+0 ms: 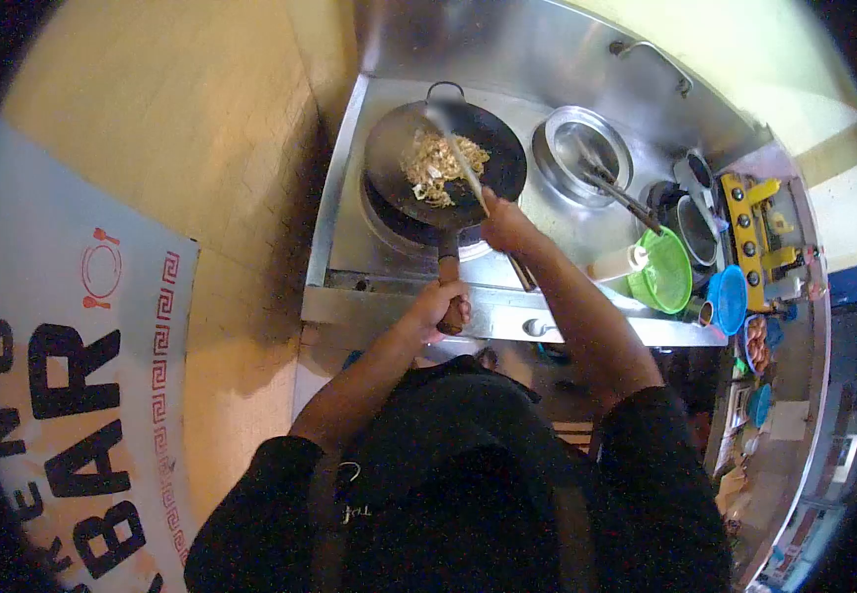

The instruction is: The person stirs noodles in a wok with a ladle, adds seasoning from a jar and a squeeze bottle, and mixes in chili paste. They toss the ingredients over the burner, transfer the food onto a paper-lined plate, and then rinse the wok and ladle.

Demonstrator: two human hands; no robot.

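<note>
My left hand (438,306) is wrapped round the wooden handle (449,269) of a dark wok (503,153). The wok sits over the left burner of the steel stove, its wire loop at the far side. Brownish fried food with pale bits (433,168), perhaps noodles or rice, lies in the middle of the wok. My right hand (509,225) grips a long-handled spatula (469,173) at the wok's right edge. The spatula slants across the food, and its far end is blurred near the far rim.
Right of the wok, a round metal pan (544,148) holds utensils with long handles. A green basket (667,277), a pale bottle (618,263) and a blue bowl (728,299) stand farther right. A yellow gas stove (741,237) lies beyond. A lettered banner (142,296) hangs at left.
</note>
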